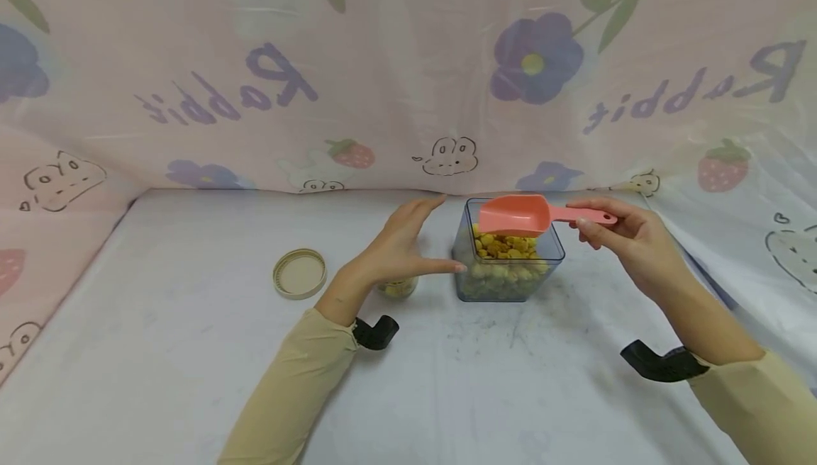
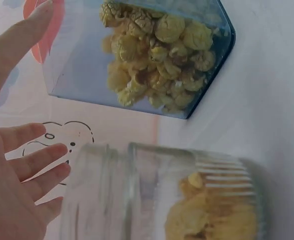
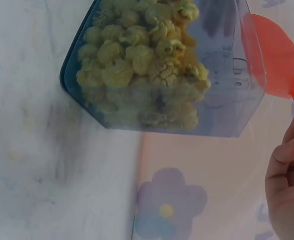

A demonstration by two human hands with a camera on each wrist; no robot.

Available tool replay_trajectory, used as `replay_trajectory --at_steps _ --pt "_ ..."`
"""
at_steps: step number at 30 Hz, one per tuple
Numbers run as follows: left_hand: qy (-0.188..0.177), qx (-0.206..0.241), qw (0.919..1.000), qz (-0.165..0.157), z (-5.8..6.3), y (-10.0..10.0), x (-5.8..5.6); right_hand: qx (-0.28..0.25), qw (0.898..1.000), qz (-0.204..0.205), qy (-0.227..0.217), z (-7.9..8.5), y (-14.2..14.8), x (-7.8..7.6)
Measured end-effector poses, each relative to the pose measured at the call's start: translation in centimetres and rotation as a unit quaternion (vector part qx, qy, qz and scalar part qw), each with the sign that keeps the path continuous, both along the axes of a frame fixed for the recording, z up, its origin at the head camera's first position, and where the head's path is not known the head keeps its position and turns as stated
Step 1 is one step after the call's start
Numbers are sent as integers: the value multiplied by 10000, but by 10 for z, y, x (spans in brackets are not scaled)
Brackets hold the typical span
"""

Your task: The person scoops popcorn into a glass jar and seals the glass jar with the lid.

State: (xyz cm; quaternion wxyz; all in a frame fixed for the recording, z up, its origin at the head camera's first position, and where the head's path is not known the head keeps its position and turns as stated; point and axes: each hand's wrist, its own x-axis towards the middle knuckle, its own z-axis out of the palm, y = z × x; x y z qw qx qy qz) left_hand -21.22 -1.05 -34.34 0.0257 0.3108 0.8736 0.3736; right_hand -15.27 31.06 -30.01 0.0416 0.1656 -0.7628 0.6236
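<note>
My right hand (image 1: 628, 234) grips the handle of a pink scoop (image 1: 515, 215), whose bowl sits over the opening of a clear bluish container (image 1: 491, 291). Yellow popcorn (image 3: 136, 65) fills the container's lower part. To its left, my left hand (image 1: 402, 245) is spread with fingers and thumb apart, the thumb tip beside the container wall in the head view. Below that hand stands a glass jar (image 2: 162, 190) with a ribbed base and some popcorn inside; the head view shows only its lower part (image 1: 397, 288). No lid covers the jar's mouth in the left wrist view.
A round cream lid (image 1: 299, 274) lies on the white table surface (image 1: 191, 351), left of the jar. Behind the table hangs a pink cloth (image 1: 396, 61) printed with flowers and rabbits. Black wrist mounts (image 1: 664, 364) sit at both sleeves.
</note>
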Motion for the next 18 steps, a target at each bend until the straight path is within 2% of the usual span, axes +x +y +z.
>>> replay_trajectory --at_steps 9,18 --pt "-46 -100 9999 -116 4 9 -1 27 9997 -234 -54 -1 10 4" --pt "-221 227 9986 -416 3 22 -1 -107 9999 -84 102 -1 17 5"
